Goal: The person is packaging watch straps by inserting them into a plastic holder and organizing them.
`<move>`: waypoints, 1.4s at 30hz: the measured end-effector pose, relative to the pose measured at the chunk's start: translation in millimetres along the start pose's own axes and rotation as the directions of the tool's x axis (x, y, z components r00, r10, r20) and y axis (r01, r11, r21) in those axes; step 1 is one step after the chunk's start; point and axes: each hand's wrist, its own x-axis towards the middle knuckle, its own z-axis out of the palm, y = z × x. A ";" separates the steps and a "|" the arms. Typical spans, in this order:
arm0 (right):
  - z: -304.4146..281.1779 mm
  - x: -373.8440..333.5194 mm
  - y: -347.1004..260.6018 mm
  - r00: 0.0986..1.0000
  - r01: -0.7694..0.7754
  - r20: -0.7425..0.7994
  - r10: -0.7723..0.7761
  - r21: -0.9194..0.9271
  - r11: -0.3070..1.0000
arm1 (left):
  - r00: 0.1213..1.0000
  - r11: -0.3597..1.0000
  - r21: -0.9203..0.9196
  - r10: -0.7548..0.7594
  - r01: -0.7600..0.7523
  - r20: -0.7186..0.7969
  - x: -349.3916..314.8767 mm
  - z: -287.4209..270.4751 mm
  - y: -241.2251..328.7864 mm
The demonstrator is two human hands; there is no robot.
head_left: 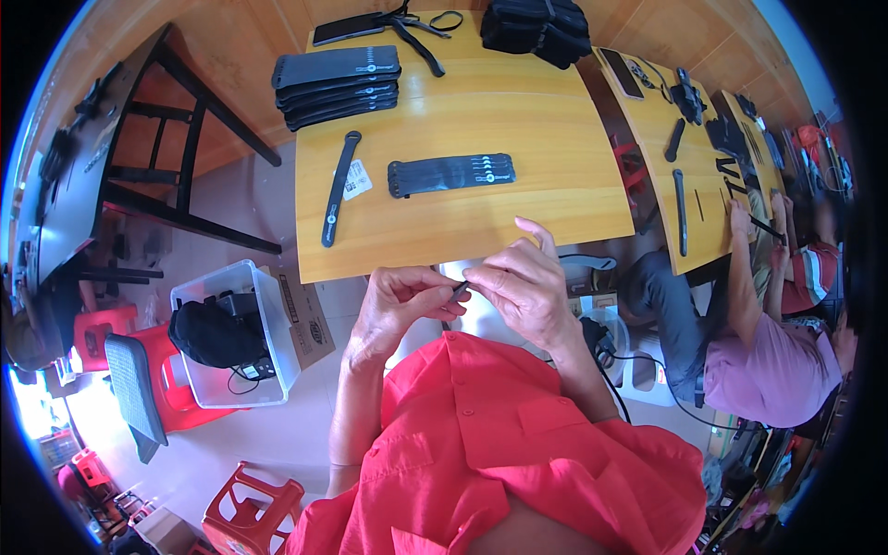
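Note:
In front of my red shirt, just off the table's near edge, my left hand (404, 303) and my right hand (525, 289) meet at a narrow black strap (460, 290). Both pinch it between thumb and fingers, and most of it is hidden by them. On the table beyond lies a fanned set of black straps (444, 175) with pale print. To its left a single black strap (339, 190) with a hole at its far end lies beside a white label (356, 179). Farther back is a thick stack of black straps (338, 83).
The yellow wooden table (555, 203) also bears a black bundle (535, 30), scissors (418, 46) and a dark flat device (348, 29) at its back. A clear bin (282, 365) and red stool (252, 504) stand left. Co-workers (772, 365) sit at tables on the right.

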 end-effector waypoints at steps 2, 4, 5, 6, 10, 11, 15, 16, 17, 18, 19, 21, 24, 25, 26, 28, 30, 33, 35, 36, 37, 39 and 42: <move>-1.3 2.0 -0.6 1.000 -0.005 0.027 0.004 0.009 1.000 | 1.000 0.999 -0.034 -0.011 0.012 0.020 0.0 -2.9 -2.4; -0.4 2.4 -0.6 0.999 -0.024 0.031 0.023 0.018 1.000 | 1.000 1.000 -0.022 0.011 -0.011 -0.007 0.0 1.5 -0.8; 0.0 2.4 -0.3 0.999 -0.043 0.035 0.042 0.027 0.999 | 0.999 0.999 -0.010 0.033 -0.034 -0.033 0.1 3.1 -0.4; 0.1 2.2 0.6 0.998 -0.043 0.035 0.042 0.026 0.999 | 0.999 0.999 -0.010 0.033 -0.033 -0.033 0.6 2.2 -1.6; -0.1 1.8 2.5 0.998 -0.038 0.045 0.038 0.009 0.999 | 0.997 0.997 0.020 0.077 -0.076 -0.003 0.6 2.3 -4.2; 0.2 1.9 2.9 0.999 -0.028 0.045 0.028 -0.008 1.000 | 0.995 0.994 0.056 0.099 -0.098 -0.017 0.8 3.6 -4.8; 7.0 3.3 2.1 0.992 0.027 0.124 -0.023 -0.035 0.999 | 0.993 0.983 0.145 0.119 -0.114 -0.026 1.4 -2.1 -11.5; 7.1 3.6 2.0 0.993 0.023 0.121 -0.018 -0.040 0.999 | 0.990 0.986 0.132 0.113 -0.101 -0.088 -0.1 -6.2 -14.6; 7.0 4.0 2.2 0.988 -0.023 0.148 0.036 -0.085 0.996 | 0.983 0.989 0.118 0.105 -0.088 -0.150 -1.7 -10.8 -15.7; 6.7 4.7 2.8 0.981 -0.067 0.174 0.090 -0.130 0.989 | 0.984 0.989 0.120 0.104 -0.086 -0.147 -4.0 -16.8 -14.4; 2.1 4.9 7.7 0.956 -0.115 0.252 0.153 -0.157 0.981 | 0.965 0.982 0.164 0.128 -0.092 -0.230 -9.0 -26.0 -13.3; -9.3 0.1 22.6 0.914 -0.262 0.286 0.288 -0.124 0.957 | 0.917 0.971 0.218 0.172 -0.097 -0.360 -16.2 -41.7 -9.7; -19.1 -8.6 37.1 0.815 -0.513 0.341 0.469 0.048 0.857 | 0.882 0.970 0.231 0.173 -0.075 -0.438 -20.8 -54.0 -0.9; -19.5 -9.3 37.3 0.717 -0.683 0.392 0.576 0.228 0.694 | 0.889 0.983 0.173 0.138 -0.068 -0.437 -20.5 -57.6 -2.0; -19.3 -10.2 36.8 0.601 -0.799 0.466 0.649 0.378 0.468 | 0.896 0.992 0.114 0.104 -0.060 -0.432 -20.0 -61.1 -3.9; -13.5 -12.6 29.8 0.671 -0.734 0.408 0.619 0.483 0.478 | 0.890 0.981 0.192 0.098 -0.011 -0.446 -20.9 -70.7 -16.8; -10.5 -9.4 22.3 0.784 -0.619 0.347 0.515 0.504 0.602 | 0.886 0.963 0.268 0.089 0.040 -0.455 -21.9 -72.7 -25.8; -8.7 1.1 11.7 0.876 -0.460 0.347 0.335 0.390 0.798 | 0.855 0.651 0.756 0.355 0.065 -0.378 -21.2 -38.4 -17.2; -2.8 2.8 7.7 0.907 -0.361 0.362 0.216 0.402 0.842 | 0.913 0.680 0.722 0.365 -0.129 -0.182 -13.7 -17.8 -12.7; 0.8 0.9 8.1 0.907 -0.358 0.364 0.211 0.402 0.843 | 0.929 0.698 0.679 0.364 -0.227 -0.063 -9.0 -8.8 -11.9; 4.1 -0.3 8.6 0.917 -0.339 0.346 0.196 0.420 0.842 | 0.927 0.698 0.679 0.368 -0.227 -0.069 -4.9 -0.9 -13.2; 4.2 1.1 5.0 0.931 -0.319 0.306 0.200 0.415 0.852 | 0.984 0.945 0.273 0.179 -0.179 0.025 0.6 8.5 -15.7; 0.8 0.7 1.8 0.933 -0.350 0.243 0.265 0.452 0.820 | 0.986 0.945 0.284 0.151 -0.164 0.067 2.1 2.6 -31.1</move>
